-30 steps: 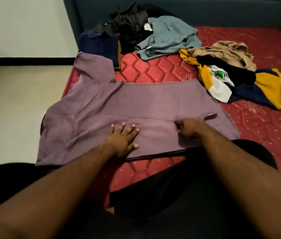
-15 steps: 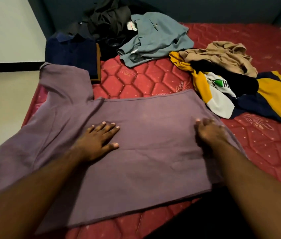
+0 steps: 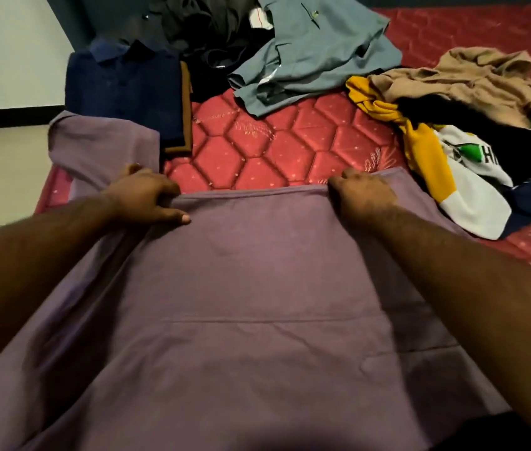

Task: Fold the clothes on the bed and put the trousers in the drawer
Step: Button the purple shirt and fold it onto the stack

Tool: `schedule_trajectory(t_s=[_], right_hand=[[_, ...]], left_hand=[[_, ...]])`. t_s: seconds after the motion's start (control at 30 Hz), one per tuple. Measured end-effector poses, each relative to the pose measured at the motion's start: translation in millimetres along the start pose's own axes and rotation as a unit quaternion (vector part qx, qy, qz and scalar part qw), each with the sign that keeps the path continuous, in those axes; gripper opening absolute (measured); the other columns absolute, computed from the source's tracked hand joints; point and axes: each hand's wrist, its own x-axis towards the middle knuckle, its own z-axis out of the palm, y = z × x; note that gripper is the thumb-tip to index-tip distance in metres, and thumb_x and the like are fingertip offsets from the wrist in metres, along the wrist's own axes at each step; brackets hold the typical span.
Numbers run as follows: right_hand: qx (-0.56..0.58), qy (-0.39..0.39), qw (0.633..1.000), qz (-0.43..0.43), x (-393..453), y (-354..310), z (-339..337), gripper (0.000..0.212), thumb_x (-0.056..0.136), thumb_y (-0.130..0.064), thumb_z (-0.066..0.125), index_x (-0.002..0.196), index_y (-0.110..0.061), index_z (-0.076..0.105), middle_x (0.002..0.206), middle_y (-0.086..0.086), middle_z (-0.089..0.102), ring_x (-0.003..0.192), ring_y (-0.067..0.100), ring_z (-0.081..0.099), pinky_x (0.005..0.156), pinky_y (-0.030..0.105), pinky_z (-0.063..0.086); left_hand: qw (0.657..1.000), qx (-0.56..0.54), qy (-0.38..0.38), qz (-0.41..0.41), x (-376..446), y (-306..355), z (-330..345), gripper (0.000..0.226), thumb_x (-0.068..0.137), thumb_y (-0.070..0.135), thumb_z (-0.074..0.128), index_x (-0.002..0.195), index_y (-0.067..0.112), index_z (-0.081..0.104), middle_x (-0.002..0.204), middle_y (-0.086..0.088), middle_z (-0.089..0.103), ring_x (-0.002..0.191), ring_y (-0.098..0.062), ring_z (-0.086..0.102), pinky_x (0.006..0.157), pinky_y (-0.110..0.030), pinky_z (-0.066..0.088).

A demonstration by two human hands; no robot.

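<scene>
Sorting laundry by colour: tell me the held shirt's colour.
Plain muted purple shirt, head view.

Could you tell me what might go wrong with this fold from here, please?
1. The purple shirt's sleeve lies spread out beyond the left hand, so it may bunch or trail if the far edge is pulled toward the person.
2. The right hand grips close to the yellow, white and navy garment, which could snag.
3. The sleeve lies near the folded navy shirt; a tug could disturb it.

The purple shirt [image 3: 257,288] runs off the bottom edge. Beyond it, the black clothes [image 3: 212,24] are cut by the top edge, their kind unclear.
</scene>
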Motion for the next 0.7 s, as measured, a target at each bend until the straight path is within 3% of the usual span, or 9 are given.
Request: schedule_trajectory(t_s=[0.07, 0.17, 0.27, 0.37, 0.43, 0.53, 0.57, 0.63, 0.7], right_hand=[[0.03, -0.035, 0.999, 0.018, 0.0, 4.9, -10.4, 0.028, 0.094, -0.026, 0.05, 0.118, -0.012, 0.055, 0.117, 0.018, 0.052, 0.104, 0.039, 0.058, 0.081, 0.044, 0.049], [0.041, -0.034, 0.998, 0.017, -22.1, 12.1, -26.2, 0.03, 0.091, -0.017, 0.055, 0.119, -0.006, 0.053, 0.121, 0.022, 0.047, 0.102, 0.042, 0.058, 0.081, 0.045, 0.049], [0.041, -0.042, 0.998, 0.027, -61.9, 14.8, -34.5, 0.038, 0.089, -0.014, 0.055, 0.125, -0.008, 0.047, 0.127, 0.02, 0.043, 0.103, 0.042, 0.059, 0.079, 0.046, 0.048], [0.041, -0.05, 0.997, 0.039, -105.3, 17.0, -39.6, 0.032, 0.092, -0.022, 0.056, 0.12, -0.012, 0.045, 0.12, 0.017, 0.053, 0.103, 0.038, 0.062, 0.08, 0.043, 0.05], [0.027, -0.06, 0.996, 0.064, -136.7, 20.8, -44.7, 0.032, 0.094, -0.027, 0.056, 0.12, -0.014, 0.044, 0.121, 0.015, 0.059, 0.103, 0.035, 0.063, 0.08, 0.039, 0.049], [0.028, -0.12, 0.987, 0.106, -170.9, 23.5, -43.6, 0.049, 0.09, -0.022, 0.061, 0.133, -0.016, 0.039, 0.128, 0.014, 0.057, 0.11, 0.032, 0.062, 0.086, 0.037, 0.048], [0.027, -0.131, 0.984, 0.117, -179.9, 22.9, -44.9, 0.045, 0.092, -0.019, 0.057, 0.133, -0.015, 0.041, 0.128, 0.014, 0.057, 0.112, 0.031, 0.06, 0.089, 0.038, 0.048], [0.02, -0.121, 0.983, 0.136, -196.0, 18.0, -53.3, 0.028, 0.098, -0.016, 0.045, 0.126, -0.011, 0.05, 0.123, 0.015, 0.059, 0.111, 0.031, 0.059, 0.088, 0.038, 0.046], [-0.002, -0.106, 0.985, 0.137, -206.1, 13.1, -60.2, 0.027, 0.1, -0.013, 0.04, 0.122, -0.008, 0.055, 0.123, 0.015, 0.058, 0.111, 0.03, 0.058, 0.086, 0.036, 0.045]], left_hand=[[0.999, 0.024, -0.037, 0.003, -3.8, -2.1, -12.6, 0.06, 0.075, 0.082, 0.049, 0.08, 0.023, 0.061, 0.08, 0.002, 0.06, 0.084, -0.017, 0.052, 0.091, -0.033, 0.033], [0.999, 0.043, 0.01, 0.01, -26.5, 5.7, -32.5, 0.048, 0.081, 0.07, 0.055, 0.081, 0.021, 0.055, 0.081, -0.002, 0.061, 0.075, -0.019, 0.053, 0.072, -0.032, 0.045], [0.993, 0.105, 0.026, 0.051, -64.7, 23.3, -47.4, 0.032, 0.093, 0.056, 0.048, 0.106, 0.027, 0.053, 0.102, -0.001, 0.062, 0.089, -0.021, 0.057, 0.08, -0.032, 0.047], [0.976, 0.19, -0.034, 0.105, -106.2, 49.9, -51.4, 0.041, 0.101, 0.048, 0.033, 0.138, 0.033, 0.039, 0.129, 0.003, 0.054, 0.106, -0.016, 0.059, 0.08, -0.028, 0.047], [0.969, 0.215, -0.049, 0.113, -134.5, 69.0, -47.2, 0.042, 0.102, 0.044, 0.03, 0.142, 0.033, 0.032, 0.132, 0.002, 0.05, 0.107, -0.017, 0.06, 0.079, -0.031, 0.047], [0.971, 0.217, -0.053, 0.081, -166.7, 93.8, -28.3, 0.04, 0.101, 0.037, 0.034, 0.14, 0.029, 0.033, 0.13, -0.002, 0.048, 0.106, -0.025, 0.063, 0.075, -0.039, 0.051], [0.973, 0.212, -0.048, 0.073, -175.6, 101.1, -17.4, 0.039, 0.101, 0.034, 0.036, 0.139, 0.028, 0.035, 0.128, -0.004, 0.05, 0.103, -0.027, 0.065, 0.07, -0.039, 0.05], [0.977, 0.202, -0.019, 0.072, -195.6, 118.3, -0.4, 0.037, 0.093, 0.03, 0.048, 0.129, 0.024, 0.051, 0.113, -0.009, 0.061, 0.083, -0.028, 0.07, 0.055, -0.033, 0.045], [0.979, 0.199, -0.025, 0.048, -205.2, 131.8, 8.8, 0.035, 0.076, 0.032, 0.071, 0.107, 0.016, 0.066, 0.09, -0.009, 0.066, 0.061, -0.028, 0.068, 0.044, -0.029, 0.044]])
